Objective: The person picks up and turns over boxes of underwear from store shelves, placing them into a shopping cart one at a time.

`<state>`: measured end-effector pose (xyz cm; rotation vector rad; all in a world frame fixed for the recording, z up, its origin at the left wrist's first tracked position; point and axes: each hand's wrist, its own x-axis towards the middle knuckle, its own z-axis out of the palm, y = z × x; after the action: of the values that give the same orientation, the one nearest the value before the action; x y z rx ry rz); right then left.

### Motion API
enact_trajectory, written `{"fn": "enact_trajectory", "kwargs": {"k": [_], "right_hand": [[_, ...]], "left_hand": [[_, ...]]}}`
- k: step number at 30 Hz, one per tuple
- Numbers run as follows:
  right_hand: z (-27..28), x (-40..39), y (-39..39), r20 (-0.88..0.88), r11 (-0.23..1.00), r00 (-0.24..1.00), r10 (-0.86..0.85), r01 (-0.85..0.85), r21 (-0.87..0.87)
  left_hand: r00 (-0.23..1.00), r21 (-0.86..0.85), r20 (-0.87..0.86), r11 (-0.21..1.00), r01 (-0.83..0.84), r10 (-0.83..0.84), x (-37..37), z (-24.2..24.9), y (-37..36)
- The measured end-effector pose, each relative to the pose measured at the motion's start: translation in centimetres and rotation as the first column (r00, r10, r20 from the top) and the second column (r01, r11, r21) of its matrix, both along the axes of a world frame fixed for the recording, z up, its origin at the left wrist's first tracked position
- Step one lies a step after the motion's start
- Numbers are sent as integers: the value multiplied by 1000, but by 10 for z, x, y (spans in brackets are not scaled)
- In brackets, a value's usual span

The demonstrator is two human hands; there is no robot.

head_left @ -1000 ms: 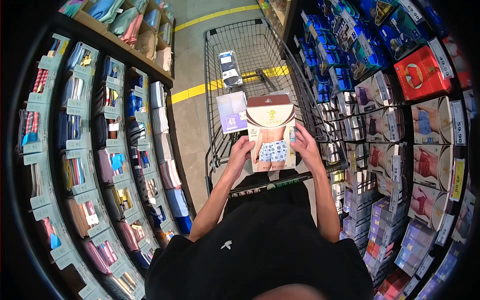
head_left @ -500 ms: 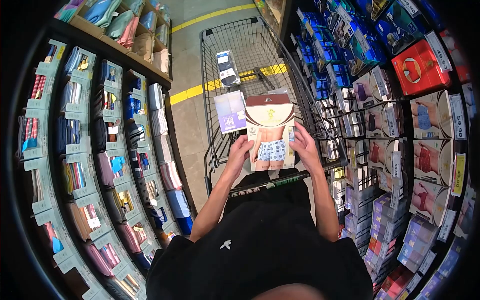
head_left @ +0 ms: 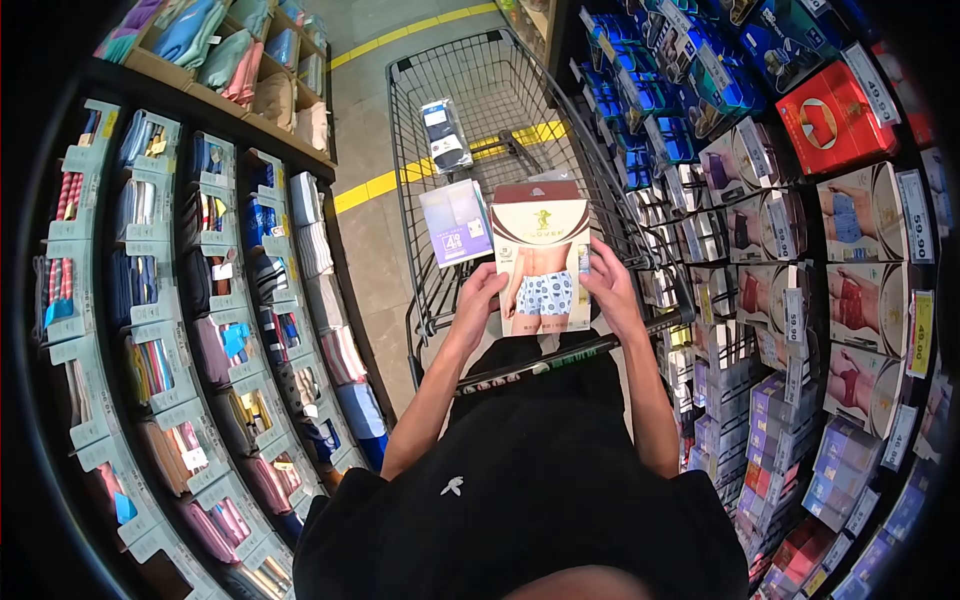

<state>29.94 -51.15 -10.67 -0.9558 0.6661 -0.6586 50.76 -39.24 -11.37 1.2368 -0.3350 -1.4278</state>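
Note:
Over the near end of the shopping cart, a brown and cream box of patterned boxer shorts faces up at the camera. My left hand grips its left edge, and my right hand grips the right edge. A purple and white package shows beside the box's upper left, inside the cart's outline. Farther up in the cart lies a clear pack with dark items.
On the left, a tall rack holds folded textiles in pale green packaging. Wooden cubbies with towels stand beyond it. Boxed underwear and blue packs fill the right shelves, with a red box among them.
The view has shifted slightly, so the cart and shelves sit a little differently in the frame. Both hands keep hold of the box, which looks nearly unchanged.

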Motion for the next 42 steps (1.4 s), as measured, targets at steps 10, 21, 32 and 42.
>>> {"fn": "enact_trajectory", "kwargs": {"k": [10, 21, 32, 42], "right_hand": [[-1, 4, -6, -48, 999, 998, 42, -43, -21], [-9, -4, -2, -96, 999, 994, 47, -49, -12], [-1, -12, -3, -130, 997, 990, -57, 50, -58], [-13, -18, -4, -58, 987, 993, -99, 90, -136]], "left_hand": [[1000, -23, 4, 1000, -13, 13, 1, 2, 1], [995, -42, -39, 995, -95, 94, -4, 5, 3], [995, -44, -19, 995, -95, 94, -16, 12, -1], [994, -103, -96, 993, -64, 55, -18, 3, -9]]}}
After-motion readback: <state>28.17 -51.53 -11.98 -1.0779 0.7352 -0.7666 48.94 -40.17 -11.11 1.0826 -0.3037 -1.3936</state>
